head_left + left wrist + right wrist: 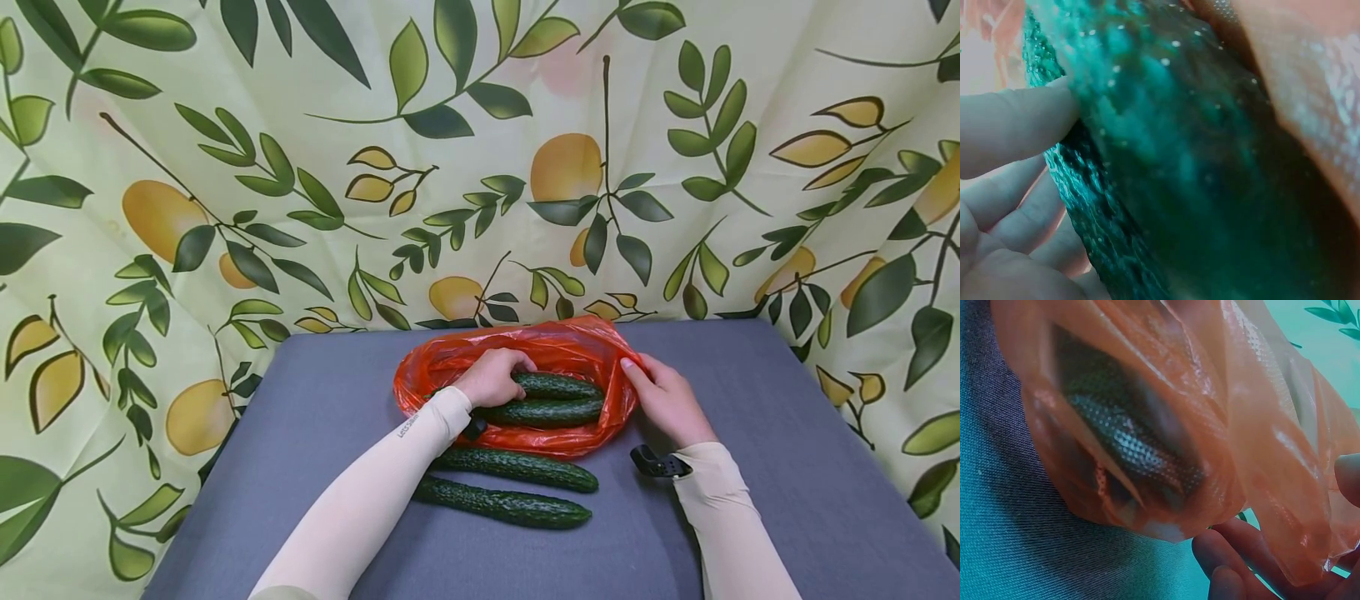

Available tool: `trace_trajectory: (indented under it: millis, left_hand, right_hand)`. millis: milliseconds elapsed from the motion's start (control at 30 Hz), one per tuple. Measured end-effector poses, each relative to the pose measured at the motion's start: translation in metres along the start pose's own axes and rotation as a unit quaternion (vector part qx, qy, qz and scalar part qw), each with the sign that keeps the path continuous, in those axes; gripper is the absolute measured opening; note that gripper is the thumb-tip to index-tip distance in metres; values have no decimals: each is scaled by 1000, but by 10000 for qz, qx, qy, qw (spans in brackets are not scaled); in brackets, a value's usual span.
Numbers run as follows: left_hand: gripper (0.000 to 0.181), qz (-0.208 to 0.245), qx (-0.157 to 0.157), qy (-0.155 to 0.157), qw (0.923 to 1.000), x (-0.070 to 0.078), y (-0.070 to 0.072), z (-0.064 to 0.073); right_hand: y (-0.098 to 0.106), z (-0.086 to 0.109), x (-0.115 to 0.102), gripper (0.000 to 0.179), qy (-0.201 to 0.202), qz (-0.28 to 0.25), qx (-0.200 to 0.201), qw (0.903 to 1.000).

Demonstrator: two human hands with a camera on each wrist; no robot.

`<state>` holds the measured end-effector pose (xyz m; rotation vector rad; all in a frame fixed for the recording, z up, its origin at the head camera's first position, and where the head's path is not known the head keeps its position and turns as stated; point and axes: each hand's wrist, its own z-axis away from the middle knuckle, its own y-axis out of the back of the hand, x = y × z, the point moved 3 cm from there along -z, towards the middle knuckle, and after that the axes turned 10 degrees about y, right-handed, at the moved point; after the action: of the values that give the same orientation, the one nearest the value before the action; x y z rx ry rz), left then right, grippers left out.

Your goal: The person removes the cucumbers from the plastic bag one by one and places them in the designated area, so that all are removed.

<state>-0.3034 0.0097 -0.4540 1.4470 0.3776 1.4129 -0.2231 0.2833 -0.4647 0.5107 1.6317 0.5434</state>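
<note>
A red plastic bag (517,337) lies open on its side, with two dark green cucumbers visible inside, the far one (558,386) and the near one (551,412). My left hand (491,377) reaches into the bag and grips the far cucumber near its left end. Thumb and fingers show against a bumpy cucumber (1088,206) in the left wrist view. At the bag's right edge, my right hand (671,400) pinches the plastic between thumb and fingers. Two more cucumbers lie in front of the bag, one (525,468) behind the other (517,506); my left forearm covers their left ends.
The things rest on a grey cloth-covered table (645,542). A leaf-and-fruit patterned curtain (480,208) hangs along the back and both sides. A black wrist device (656,462) sits at the right wrist.
</note>
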Motion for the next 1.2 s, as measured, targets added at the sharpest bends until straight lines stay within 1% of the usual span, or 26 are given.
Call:
trace_trajectory:
  millis: [100,267,400,533,700,933,1200]
  left_hand:
    - [38,0,103,4,9999,0,3,1]
    - [38,135,275,93,9995,-2,9,4]
    - [37,296,268,137,9991,-3,14,10]
    - [37,428,251,83,9987,-3,20,17]
    - [39,490,313,-43,9983,0,26,25]
    - [41,498,351,-234,9979,9,31,35]
    - [41,582,342,-485,9965,29,33,51]
  right_hand:
    - [1,0,0,67,62,40,45,10000]
    - [1,0,-1,66,119,43,66,9999]
    - [0,0,-1,66,95,35,20,9999]
    - [0,0,0,64,99,62,-2,9999]
    - [0,-1,0,63,98,55,-10,9999]
    - [0,-1,2,65,90,149,-49,9998]
    - [0,-1,-1,63,94,9,-45,9999]
